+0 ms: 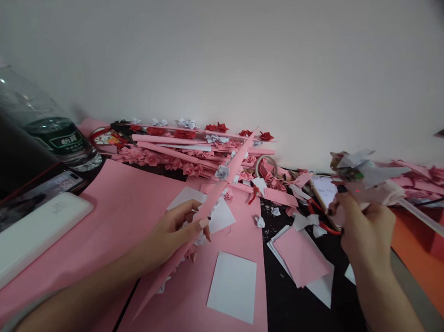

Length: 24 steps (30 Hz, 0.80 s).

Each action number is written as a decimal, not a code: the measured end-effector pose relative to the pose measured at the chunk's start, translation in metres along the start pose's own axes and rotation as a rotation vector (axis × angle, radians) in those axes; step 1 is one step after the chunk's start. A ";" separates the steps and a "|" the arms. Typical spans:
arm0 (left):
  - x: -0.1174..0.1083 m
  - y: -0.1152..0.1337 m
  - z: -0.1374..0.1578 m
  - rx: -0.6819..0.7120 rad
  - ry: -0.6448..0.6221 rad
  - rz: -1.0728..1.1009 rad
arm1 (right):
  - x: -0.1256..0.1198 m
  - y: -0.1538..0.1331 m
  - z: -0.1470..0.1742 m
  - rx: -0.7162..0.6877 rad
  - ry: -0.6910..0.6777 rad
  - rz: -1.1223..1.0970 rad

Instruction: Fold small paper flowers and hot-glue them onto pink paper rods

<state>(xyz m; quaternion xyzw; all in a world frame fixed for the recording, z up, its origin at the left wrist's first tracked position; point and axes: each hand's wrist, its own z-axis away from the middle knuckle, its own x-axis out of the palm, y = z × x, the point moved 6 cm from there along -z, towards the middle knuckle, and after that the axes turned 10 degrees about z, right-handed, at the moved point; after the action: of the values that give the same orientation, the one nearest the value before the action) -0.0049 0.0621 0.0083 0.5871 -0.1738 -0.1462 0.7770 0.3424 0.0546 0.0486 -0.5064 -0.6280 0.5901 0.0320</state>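
Note:
My left hand (184,226) is closed round a long, thin rolled pink paper stick (231,171), which slants up and away over the table. White and pink paper flowers (222,172) are set along the stick, partly hidden by my fingers. On the right, my right hand (366,230) is wrapped round a whitish hot glue gun (378,193) with a small red light. A translucent glue stick (429,221) runs out behind it. Below the left hand's fingers, a white paper square (233,287) lies on pink paper (156,192).
Finished paper flower stems (185,153) are piled along the wall. A tape roll (266,167), a phone (324,190), red-handled scissors (322,219) and stacked paper squares (301,256) lie toward the right. At left are a water bottle (54,130) and a white power bank (33,239).

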 end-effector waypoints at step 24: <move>0.015 0.003 0.001 -0.034 -0.138 0.234 | 0.004 -0.029 0.023 0.288 -0.173 -0.333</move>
<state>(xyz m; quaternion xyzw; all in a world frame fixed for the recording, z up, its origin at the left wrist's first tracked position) 0.0080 0.0556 0.0134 0.5383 -0.2915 -0.0976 0.7847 0.3081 0.0471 0.0621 -0.3337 -0.6125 0.7014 0.1468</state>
